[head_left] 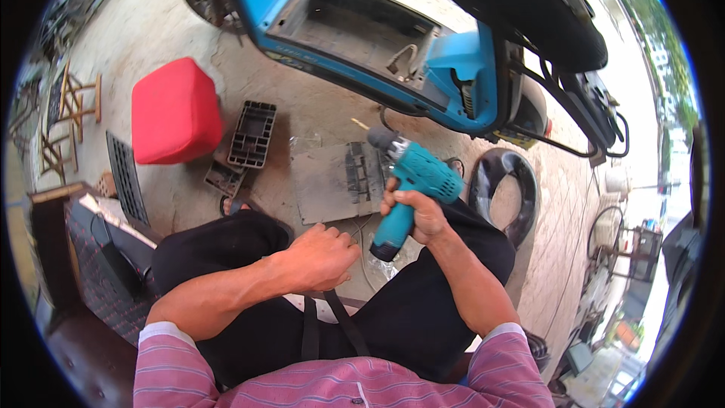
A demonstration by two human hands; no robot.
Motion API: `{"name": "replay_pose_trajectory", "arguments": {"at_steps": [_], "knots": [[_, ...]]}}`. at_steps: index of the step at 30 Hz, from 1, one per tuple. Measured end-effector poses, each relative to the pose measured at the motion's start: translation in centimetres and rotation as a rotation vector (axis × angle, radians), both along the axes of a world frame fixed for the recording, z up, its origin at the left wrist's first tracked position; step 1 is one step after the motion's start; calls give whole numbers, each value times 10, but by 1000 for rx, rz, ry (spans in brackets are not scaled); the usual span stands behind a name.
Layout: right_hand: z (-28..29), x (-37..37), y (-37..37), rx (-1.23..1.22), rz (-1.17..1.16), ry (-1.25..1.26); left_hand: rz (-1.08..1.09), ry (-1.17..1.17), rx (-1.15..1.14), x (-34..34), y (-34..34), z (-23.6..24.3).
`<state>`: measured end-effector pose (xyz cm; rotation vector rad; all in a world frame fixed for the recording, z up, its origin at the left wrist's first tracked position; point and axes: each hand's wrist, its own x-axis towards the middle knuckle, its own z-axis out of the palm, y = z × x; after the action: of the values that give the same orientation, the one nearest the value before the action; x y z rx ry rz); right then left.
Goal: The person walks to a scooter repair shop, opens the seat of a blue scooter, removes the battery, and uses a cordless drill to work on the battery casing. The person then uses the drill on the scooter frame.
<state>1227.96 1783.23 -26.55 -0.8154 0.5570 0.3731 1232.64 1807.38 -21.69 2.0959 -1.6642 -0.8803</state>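
Observation:
A teal cordless drill (pixel 414 170) is gripped by its handle in my right hand (pixel 420 211), in front of my right knee. Its black chuck carries a thin gold-coloured bit (pixel 360 124) that points up and to the left. The black battery end of the handle tips down toward my lap. My left hand (pixel 325 257) is curled closed over my lap, left of the drill and apart from it. The inside of its fingers is hidden, so I cannot make out whether it holds anything. Black straps (pixel 343 323) hang below that hand.
A blue electric scooter (pixel 347 79) with an open footwell compartment stands ahead. A grey flat panel (pixel 325 185) lies on the ground before me. Left of it are a black compartment tray (pixel 253 134) and a red stool (pixel 175 112). A black inner tube (pixel 483 189) lies to the right.

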Motion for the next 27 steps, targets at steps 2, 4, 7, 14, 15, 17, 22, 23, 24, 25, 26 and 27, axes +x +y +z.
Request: {"name": "replay_pose_trajectory", "arguments": {"at_steps": [2, 4, 7, 14, 15, 17, 22, 23, 24, 25, 26, 27], "knots": [[0, 5, 1, -75, 17, -42, -16, -4, -20, 3, -12, 3], [3, 6, -5, -148, 28, -66, -27, 9, -46, 5, -25, 4], [8, 1, -10, -153, -28, -101, -68, 0, -32, 3, -40, 0], [10, -8, -23, -162, -76, -82, -143, -4, -12, 6, -61, 0], [11, -9, -23, -163, -78, -77, -150, -5, -12, 5, -63, 0], [13, -12, -24, -174, -86, -65, -161, -4, -7, 5, -66, 0], [14, -14, -27, -221, -137, -33, -158, -5, -5, 2, -67, -3], [14, -14, -26, -230, -147, -19, -151, -1, -7, 1, -65, -3], [13, -14, -27, -239, -157, -5, -144, 3, -8, 0, -64, -4], [12, -13, -28, -250, -166, 11, -136, 8, -12, 0, -64, -4], [13, -12, -32, -290, -149, 22, -136, 2, -21, 0, -63, -4], [15, -11, -41, -331, -131, 33, -135, -5, -30, 0, -63, -4]]}}
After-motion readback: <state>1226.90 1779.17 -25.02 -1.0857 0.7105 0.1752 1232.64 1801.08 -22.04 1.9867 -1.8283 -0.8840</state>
